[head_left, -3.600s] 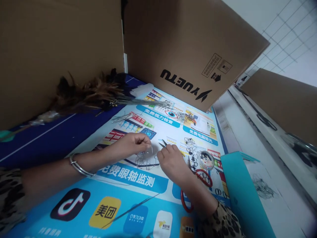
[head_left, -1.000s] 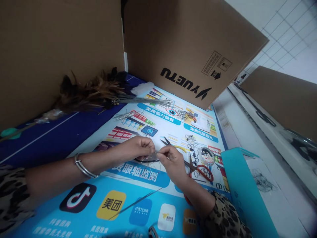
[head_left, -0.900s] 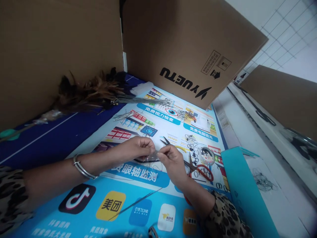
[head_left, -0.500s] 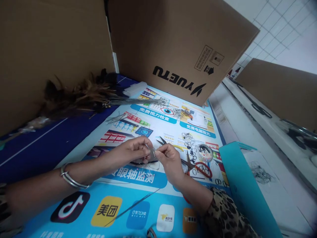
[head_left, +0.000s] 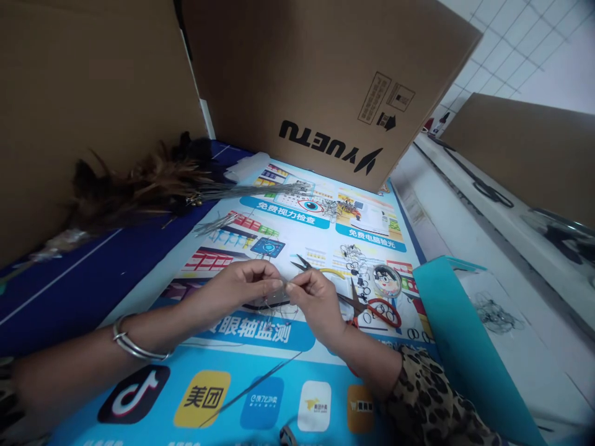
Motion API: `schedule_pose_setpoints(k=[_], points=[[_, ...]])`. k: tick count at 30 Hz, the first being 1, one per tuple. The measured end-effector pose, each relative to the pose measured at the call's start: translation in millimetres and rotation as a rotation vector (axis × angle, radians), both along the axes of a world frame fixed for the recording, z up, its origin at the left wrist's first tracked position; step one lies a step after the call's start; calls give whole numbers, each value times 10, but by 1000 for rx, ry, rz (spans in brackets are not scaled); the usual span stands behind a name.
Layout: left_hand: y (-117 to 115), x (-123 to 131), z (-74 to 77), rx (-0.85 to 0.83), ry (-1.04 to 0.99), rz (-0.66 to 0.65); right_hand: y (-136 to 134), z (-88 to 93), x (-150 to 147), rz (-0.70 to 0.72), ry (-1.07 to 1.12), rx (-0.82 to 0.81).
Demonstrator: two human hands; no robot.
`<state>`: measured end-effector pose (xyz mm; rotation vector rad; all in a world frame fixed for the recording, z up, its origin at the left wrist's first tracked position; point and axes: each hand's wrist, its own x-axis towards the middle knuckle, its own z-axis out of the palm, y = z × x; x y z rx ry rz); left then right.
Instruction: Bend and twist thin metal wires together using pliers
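A: Largest first: what is being observed?

B: A tall brown cardboard panel with inverted black "YUETU" print [head_left: 325,74] is being stood at the far edge, perhaps so that the work area is being screened. In front, a blue-and-white printed poster sheet [head_left: 223,359] is being used as a flat work surface.

A: And around it?

B: An open turquoise cardboard box [head_left: 465,334] is being kept at the right edge, presumably for easy reach. At the far left, a loose bundle of brown and black feathers [head_left: 139,179] is being laid on dark blue cloth [head_left: 93,272]. Nearby, a bundle of straight thin silver wires [head_left: 264,191] is being stretched onto the sheet, likely so that the strands are being kept untangled.

A: Tools?

B: Red-handled, dark-bladed scissors [head_left: 360,305] and yellow-handled, dark-tipped pliers [head_left: 302,263] are being kept just beside the right hand [head_left: 320,302], apparently for quick pick-up. Neither is being gripped.

A: State of the hands?

B: A tiny translucent piece [head_left: 284,285] is being pinched by thumb and forefinger of the left hand [head_left: 246,288], and seemingly by those of the right. Its exact form is being hidden. Fingertips are nearly meeting, probably because so slight a piece is being steadied from both sides.

A: Its position?

B: Above the sheet's middle; just below, a loose tangle of fine wire [head_left: 276,313] is being seen.
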<state>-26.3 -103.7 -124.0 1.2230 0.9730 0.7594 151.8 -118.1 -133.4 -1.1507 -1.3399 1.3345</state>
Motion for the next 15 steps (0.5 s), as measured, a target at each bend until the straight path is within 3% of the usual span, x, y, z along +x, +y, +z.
schedule_pose_setpoints(k=[5, 9, 11, 15], points=[[2, 2, 5, -5, 4, 22, -5, -13, -6, 67, -18, -4], [13, -30, 20, -1, -9, 12, 53, 47, 80, 156, -195, 108], [29, -49, 15, 9, -17, 10, 131, 113, 184, 121, -384, 245], [74, -84, -11, 68, 14, 27, 323, 251, 477, 154, -1040, 557]])
